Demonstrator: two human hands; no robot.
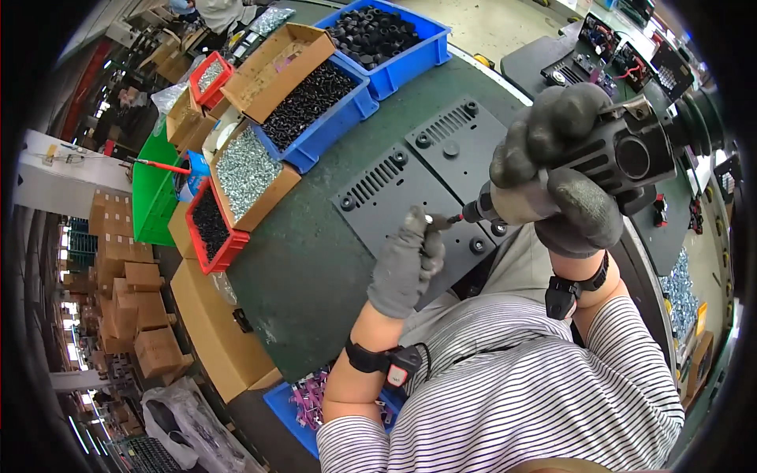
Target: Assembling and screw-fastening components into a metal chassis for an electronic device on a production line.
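My right hand (579,205), in a dark grey glove, grips a black power screwdriver (631,158) held sideways over the table. Its bit (455,218), with a red band, points left toward my other hand. My left hand (400,268), in a lighter grey glove, has its fingers pinched together at the bit's tip. A small shiny screw (428,219) shows between those fingertips, partly hidden. Beneath both hands lie two black metal plates, a left plate (374,205) and a right plate (473,158), with slots and round black rubber feet at their corners.
Left of the plates stand a cardboard box of silver screws (246,169), a red bin of dark screws (210,225) and a blue bin of black screws (307,106). A blue bin of black rubber feet (374,35) is farther back. Purple parts (311,398) fill a blue tray near my left elbow.
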